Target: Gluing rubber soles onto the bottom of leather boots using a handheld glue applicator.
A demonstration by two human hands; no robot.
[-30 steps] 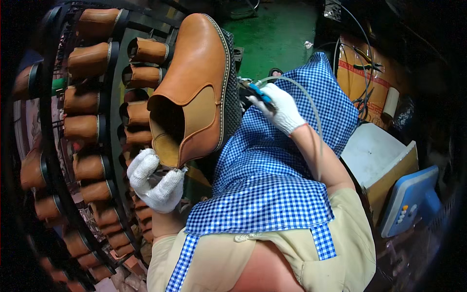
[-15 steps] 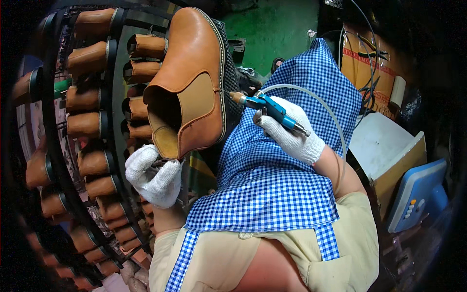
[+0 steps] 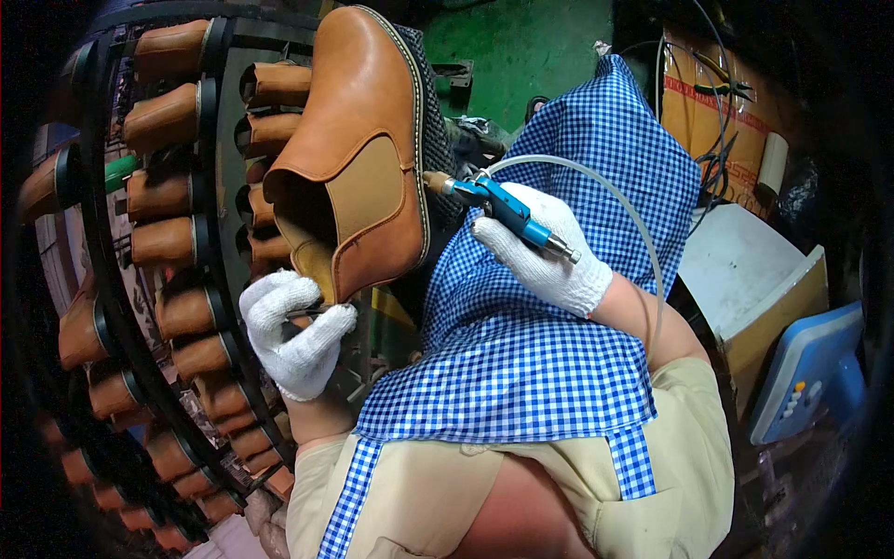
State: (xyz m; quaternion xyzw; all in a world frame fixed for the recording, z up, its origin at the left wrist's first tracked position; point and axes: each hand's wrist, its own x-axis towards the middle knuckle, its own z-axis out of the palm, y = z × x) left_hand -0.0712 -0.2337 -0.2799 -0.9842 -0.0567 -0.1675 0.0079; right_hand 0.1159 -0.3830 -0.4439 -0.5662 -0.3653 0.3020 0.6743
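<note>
A tan ankle boot point(image 3: 368, 88) with an elastic side panel and a dark ribbed sole hangs in front of me, toe pointing away and its opening toward me. My gloved left hand point(image 3: 293, 340) pinches the boot's top edge at the back between thumb and fingers. In my gloved right hand point(image 3: 549, 256) is a slim blue spray gun point(image 3: 510, 212) with a brass-coloured nozzle. That nozzle points left at the seam between the upper and the sole, touching or nearly so. A clear hose point(image 3: 610, 184) curves from the gun over my right forearm.
Dark racks point(image 3: 207, 154) with several rows of similar tan boots stand close on my left. To the right are a cardboard box point(image 3: 782, 303), a blue device with buttons point(image 3: 808, 373), and pliers point(image 3: 722, 79) lying on brown packaging. My checked apron point(image 3: 521, 382) covers my lap.
The boot and my left hand have shifted slightly left and up. My right hand with the spray gun has moved slightly left too, and the nozzle stays by the seam.
</note>
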